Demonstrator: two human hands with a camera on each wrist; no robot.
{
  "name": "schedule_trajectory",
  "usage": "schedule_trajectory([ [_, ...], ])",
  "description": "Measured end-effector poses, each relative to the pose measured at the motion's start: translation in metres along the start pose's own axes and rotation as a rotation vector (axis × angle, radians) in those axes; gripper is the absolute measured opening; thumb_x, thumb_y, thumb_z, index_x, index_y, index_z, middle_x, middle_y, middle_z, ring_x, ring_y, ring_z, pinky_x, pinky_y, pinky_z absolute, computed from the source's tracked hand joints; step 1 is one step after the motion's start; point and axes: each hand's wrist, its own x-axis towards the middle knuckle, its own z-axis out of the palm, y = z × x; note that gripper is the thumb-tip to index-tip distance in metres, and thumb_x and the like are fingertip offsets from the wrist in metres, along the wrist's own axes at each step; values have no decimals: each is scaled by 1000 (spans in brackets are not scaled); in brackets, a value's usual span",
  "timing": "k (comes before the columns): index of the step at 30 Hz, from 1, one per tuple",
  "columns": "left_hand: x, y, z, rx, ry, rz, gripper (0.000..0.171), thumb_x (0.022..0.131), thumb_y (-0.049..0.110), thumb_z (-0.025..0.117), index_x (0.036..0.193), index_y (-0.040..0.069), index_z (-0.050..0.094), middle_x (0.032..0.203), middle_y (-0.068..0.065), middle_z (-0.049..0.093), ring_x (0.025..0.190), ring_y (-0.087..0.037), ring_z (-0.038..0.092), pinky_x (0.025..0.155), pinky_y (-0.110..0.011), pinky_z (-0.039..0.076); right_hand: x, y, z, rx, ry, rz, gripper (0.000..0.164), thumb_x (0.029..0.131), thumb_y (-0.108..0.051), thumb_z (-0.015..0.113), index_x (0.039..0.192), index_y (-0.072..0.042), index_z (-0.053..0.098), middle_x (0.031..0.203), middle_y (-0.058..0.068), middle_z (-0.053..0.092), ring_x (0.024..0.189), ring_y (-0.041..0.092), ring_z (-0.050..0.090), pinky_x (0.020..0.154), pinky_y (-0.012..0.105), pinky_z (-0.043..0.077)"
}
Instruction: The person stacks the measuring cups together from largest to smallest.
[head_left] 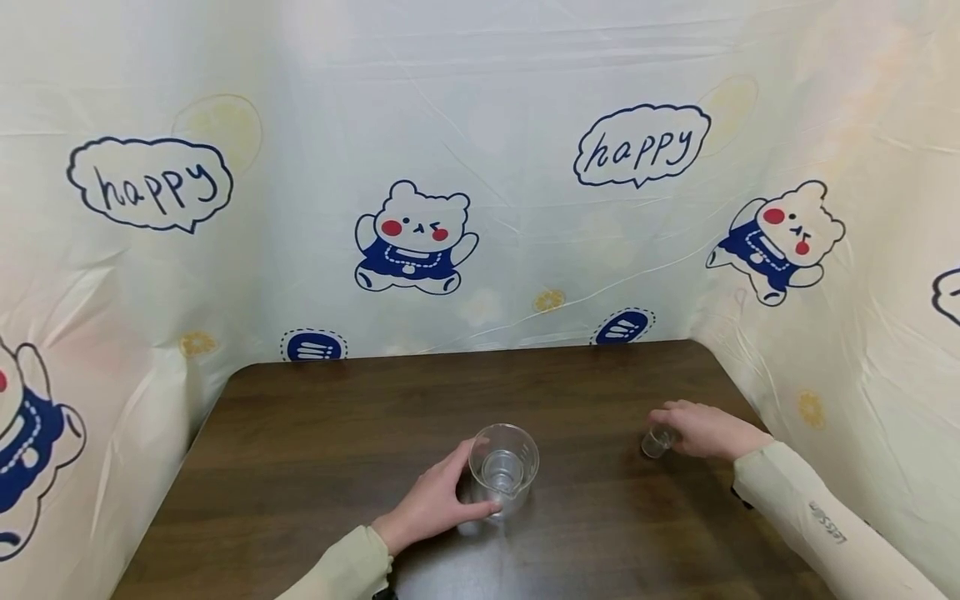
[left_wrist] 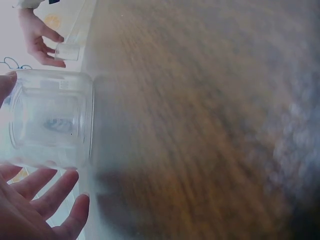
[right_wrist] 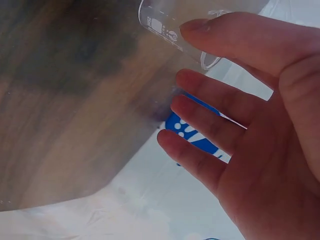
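Observation:
My left hand (head_left: pixel 438 498) holds the side of a large clear glass beaker (head_left: pixel 528 471) on the table, thumb at the near side and fingers at the far side. Inside it a smaller glass beaker (head_left: pixel 502 472) is nested, seen also through the wall in the left wrist view. Off to the right, my right hand (head_left: pixel 708 429) grips a small glass beaker (head_left: pixel 655 444) between thumb and forefinger. White printed marks show on that small beaker (right_wrist: pixel 162 27) in the right wrist view, where the other fingers (right_wrist: pixel 200 155) are spread away from it.
Both beakers are at the dark brown wooden table (head_left: pixel 360 417). Pale curtains (head_left: pixel 517 250) printed with bears and the word "happy" hang behind it and along both sides. The table's right edge lies just beyond my right hand.

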Motion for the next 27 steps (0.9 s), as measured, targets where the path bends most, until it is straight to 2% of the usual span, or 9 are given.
schedule_trajectory([
  [7, 1, 0, 1, 2, 15, 11, 88, 84, 65, 78, 156, 31, 39, 149, 6, 54, 133, -20, 56, 104, -53, 48, 0, -10, -11, -21, 27, -19, 35, 79, 2, 84, 108, -10, 71, 104, 10, 69, 93, 32, 66, 81, 49, 59],
  [14, 0, -2, 1, 0, 11, 10, 90, 84, 64, 79, 157, 31, 38, 149, 3, 55, 132, -22, 57, 104, -54, 48, 2, -25, -21, -43, 51, -60, 34, 78, 2, 83, 106, -12, 70, 100, 6, 67, 90, 29, 66, 78, 47, 58],
  [21, 0, -2, 1, 7, 10, 9, 90, 84, 62, 79, 157, 31, 38, 149, 4, 55, 132, -21, 57, 103, -53, 48, 4, -38, -34, -11, 36, -85, 34, 79, 0, 82, 106, -15, 68, 98, -1, 65, 90, 24, 63, 77, 44, 56],
  [27, 0, -2, 1, 1, 12, 9, 89, 84, 61, 80, 157, 31, 38, 150, 4, 54, 132, -22, 57, 103, -54, 48, 5, -47, -43, -38, 78, -141, 34, 76, 2, 81, 102, -16, 67, 94, -3, 63, 88, 24, 64, 77, 44, 56],
])
